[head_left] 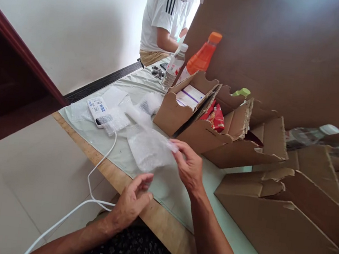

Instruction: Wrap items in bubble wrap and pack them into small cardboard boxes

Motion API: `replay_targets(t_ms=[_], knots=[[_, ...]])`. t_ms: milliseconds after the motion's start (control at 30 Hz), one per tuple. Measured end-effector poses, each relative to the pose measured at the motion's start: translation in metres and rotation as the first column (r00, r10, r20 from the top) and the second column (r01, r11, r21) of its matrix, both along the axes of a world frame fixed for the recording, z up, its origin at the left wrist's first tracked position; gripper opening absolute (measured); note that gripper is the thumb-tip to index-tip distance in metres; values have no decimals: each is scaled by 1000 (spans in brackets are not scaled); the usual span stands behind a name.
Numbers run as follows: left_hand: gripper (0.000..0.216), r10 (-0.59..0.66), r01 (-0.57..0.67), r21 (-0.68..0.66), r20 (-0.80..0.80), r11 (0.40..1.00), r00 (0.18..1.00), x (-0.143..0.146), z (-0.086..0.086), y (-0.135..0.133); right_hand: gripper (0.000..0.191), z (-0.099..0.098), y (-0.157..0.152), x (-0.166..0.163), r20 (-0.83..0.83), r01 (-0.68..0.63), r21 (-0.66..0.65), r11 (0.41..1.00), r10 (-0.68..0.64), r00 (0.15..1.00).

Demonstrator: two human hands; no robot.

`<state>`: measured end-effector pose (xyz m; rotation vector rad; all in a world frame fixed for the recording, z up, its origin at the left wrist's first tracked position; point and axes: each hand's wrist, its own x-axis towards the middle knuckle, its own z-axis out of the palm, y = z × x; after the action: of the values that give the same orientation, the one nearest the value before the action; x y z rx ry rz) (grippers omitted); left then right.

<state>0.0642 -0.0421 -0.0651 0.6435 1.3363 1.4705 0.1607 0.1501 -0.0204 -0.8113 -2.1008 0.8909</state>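
Observation:
My right hand (188, 165) pinches the upper edge of a clear bubble-wrap bag (148, 149) that hangs over the table's near edge. My left hand (132, 200) is lower, at the bag's bottom edge, its fingers curled and pinched on the plastic. More bubble-wrap pieces (115, 118) lie farther left on the table. Beside them rests a white device with a printed label (99, 111), and a white cable (96, 167) trails from it down past the table edge.
Open cardboard boxes (195, 118) with white boxes and red packets stand ahead. Torn cardboard (282, 215) lies at right. A water bottle (174, 66) and an orange bottle (203, 56) stand behind. Another person in a white shirt (162, 19) sits at the far end.

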Motion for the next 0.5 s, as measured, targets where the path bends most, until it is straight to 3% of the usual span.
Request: replay_targets(t_ms=[100,167,267,367,500], knots=[[53,52,-46,-25,333,999,941,-2,4,5,22,8,-34,49,-136,163,-280,946,-207,969],[53,60,-49,-35,491,998,869,1,7,8,26,3,-55,82,-201,234,-438,868,-348,915],[55,64,-39,-53,655,998,753,10,10,11,29,-12,-83,124,-266,239,-619,748,-486,833],[57,75,-14,-91,716,996,694,24,9,16,33,-21,-108,161,-238,254,-696,671,-550,801],[49,133,5,-226,593,974,794,54,10,26,39,-24,-131,208,-183,308,-710,633,-588,788]])
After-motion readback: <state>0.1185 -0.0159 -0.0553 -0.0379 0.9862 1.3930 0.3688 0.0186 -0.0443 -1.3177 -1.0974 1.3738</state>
